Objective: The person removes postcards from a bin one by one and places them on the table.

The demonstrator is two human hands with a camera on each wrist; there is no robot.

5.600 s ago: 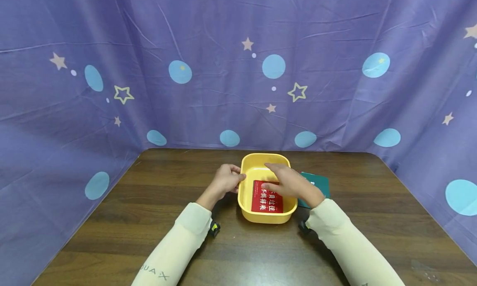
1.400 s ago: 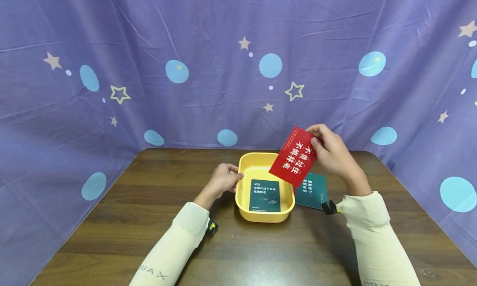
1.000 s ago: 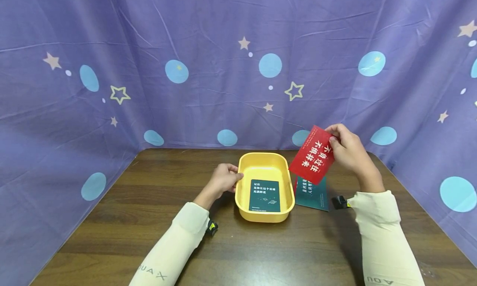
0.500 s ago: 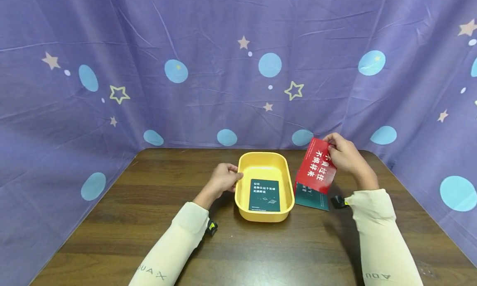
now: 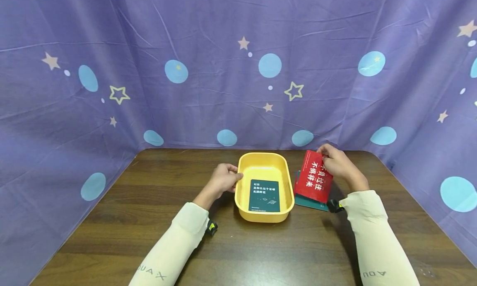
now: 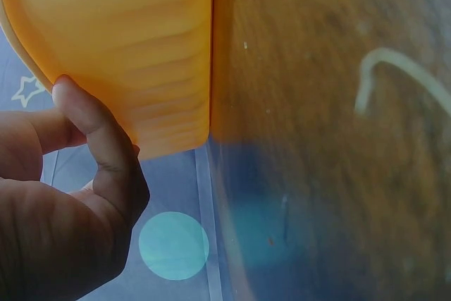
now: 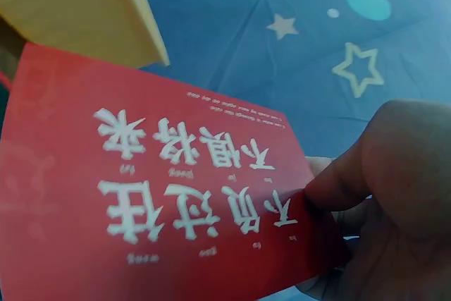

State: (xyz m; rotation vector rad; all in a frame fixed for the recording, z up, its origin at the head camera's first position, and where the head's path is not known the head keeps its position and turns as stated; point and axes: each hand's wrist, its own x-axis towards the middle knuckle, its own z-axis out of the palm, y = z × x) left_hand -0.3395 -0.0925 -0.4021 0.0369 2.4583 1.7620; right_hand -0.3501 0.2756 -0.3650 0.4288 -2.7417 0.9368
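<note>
Red card [image 5: 312, 180] held at its far right corner, pinched between thumb and fingers of the right hand [image 5: 337, 163]. Card tilted, printed side up, white characters legible in the right wrist view. It sits above a green card [image 5: 312, 203], whose near edge shows below it on the worktop [image 5: 149, 219], just right of the bin. Sliver of red along that pile's left side; source too small to tell.

Yellow bin [image 5: 265, 216] stands to the left. Second green card, with planet drawings, lies flat inside at the near end. Left hand [image 5: 223, 178] grips the bin's left rim. Cream sleeves [image 5: 182, 230] on both arms. Behind: purple curtain [image 5: 208, 107], stars and blue ovals.
</note>
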